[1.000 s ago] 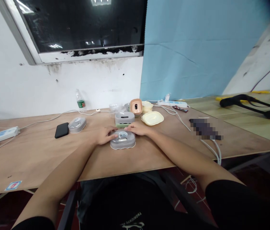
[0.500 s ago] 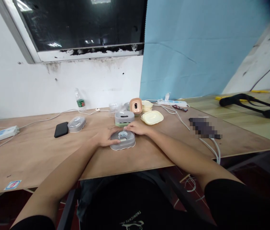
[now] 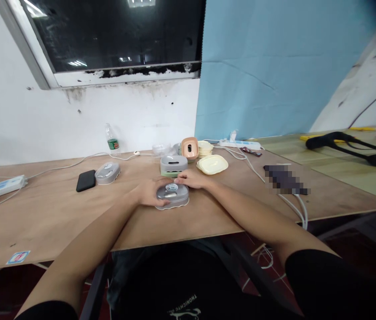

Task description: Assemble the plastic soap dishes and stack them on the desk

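Note:
A grey oval plastic box (image 3: 178,195) with a glossy clear cover, a round label and a slot on top stands on the table before me. My left hand (image 3: 150,191) wraps its left end, thumb along the near side and fingers behind. My right hand (image 3: 193,178) presses its bent fingertips to the far rim of the same box, close to the left fingers. Just behind stands a grey box with a green lower part (image 3: 174,166). To the right of that lies a cream plastic tray (image 3: 212,164).
An orange box (image 3: 190,148) and stacked cream pieces (image 3: 205,149) sit farther back. On the left are a second grey box (image 3: 108,173), a black phone (image 3: 86,181) and a power strip (image 3: 8,184). Cables (image 3: 258,171) cross the right side near a blurred dark object (image 3: 286,179).
My left thumb has slid from the top of the grey box down to its near side. The right fingers have shifted slightly along the far rim.

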A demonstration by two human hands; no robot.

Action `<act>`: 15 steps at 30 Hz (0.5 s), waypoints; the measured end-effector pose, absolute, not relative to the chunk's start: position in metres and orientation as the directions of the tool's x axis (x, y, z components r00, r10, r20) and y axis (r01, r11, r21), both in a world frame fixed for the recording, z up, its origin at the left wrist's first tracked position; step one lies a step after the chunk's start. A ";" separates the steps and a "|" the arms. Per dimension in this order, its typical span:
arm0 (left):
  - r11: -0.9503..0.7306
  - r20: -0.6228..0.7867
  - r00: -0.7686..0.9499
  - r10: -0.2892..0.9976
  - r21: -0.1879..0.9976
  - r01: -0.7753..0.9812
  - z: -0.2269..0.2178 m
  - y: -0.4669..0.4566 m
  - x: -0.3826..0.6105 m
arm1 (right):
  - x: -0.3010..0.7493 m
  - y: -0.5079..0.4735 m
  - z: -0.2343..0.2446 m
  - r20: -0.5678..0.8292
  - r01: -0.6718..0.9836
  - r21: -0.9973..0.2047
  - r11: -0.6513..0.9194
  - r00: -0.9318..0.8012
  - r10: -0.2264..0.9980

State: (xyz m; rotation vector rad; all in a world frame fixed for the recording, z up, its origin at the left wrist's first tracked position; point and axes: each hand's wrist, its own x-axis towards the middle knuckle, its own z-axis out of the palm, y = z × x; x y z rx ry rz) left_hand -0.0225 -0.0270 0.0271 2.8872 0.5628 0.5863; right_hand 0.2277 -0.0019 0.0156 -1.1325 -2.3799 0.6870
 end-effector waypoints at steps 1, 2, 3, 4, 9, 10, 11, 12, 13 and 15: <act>-0.923 0.344 0.859 0.380 0.206 0.326 0.028 -0.027 -0.023 | 0.228 -0.002 0.016 0.159 0.586 -0.590 0.556 -0.591 0.791; -0.925 0.336 0.864 0.374 0.202 0.322 0.029 -0.028 -0.023 | 0.227 -0.002 0.016 0.161 0.581 -0.590 0.561 -0.596 0.786; -0.926 0.327 0.869 0.371 0.199 0.321 0.031 -0.029 -0.023 | 0.227 -0.003 0.016 0.160 0.580 -0.589 0.562 -0.598 0.785; -0.926 0.318 0.872 0.373 0.196 0.324 0.032 -0.029 -0.023 | 0.226 -0.003 0.016 0.159 0.583 -0.587 0.561 -0.597 0.786; -0.917 0.299 0.868 0.397 0.171 0.360 0.035 -0.031 -0.023 | 0.224 -0.006 0.019 0.152 0.635 -0.563 0.529 -0.549 0.822; -0.916 0.299 0.866 0.401 0.167 0.366 0.034 -0.030 -0.023 | 0.223 -0.006 0.019 0.152 0.643 -0.561 0.521 -0.539 0.829; -0.914 0.297 0.865 0.404 0.165 0.370 0.034 -0.030 -0.024 | 0.223 -0.007 0.020 0.153 0.649 -0.560 0.515 -0.531 0.834; -0.913 0.294 0.864 0.408 0.163 0.375 0.034 -0.029 -0.024 | 0.223 -0.007 0.020 0.155 0.652 -0.559 0.513 -0.526 0.837; -0.911 0.290 0.865 0.410 0.160 0.379 0.033 -0.028 -0.024 | 0.223 -0.007 0.020 0.157 0.653 -0.556 0.514 -0.524 0.837; -0.910 0.280 0.866 0.414 0.152 0.386 0.032 -0.025 -0.025 | 0.223 -0.006 0.020 0.164 0.654 -0.550 0.519 -0.525 0.835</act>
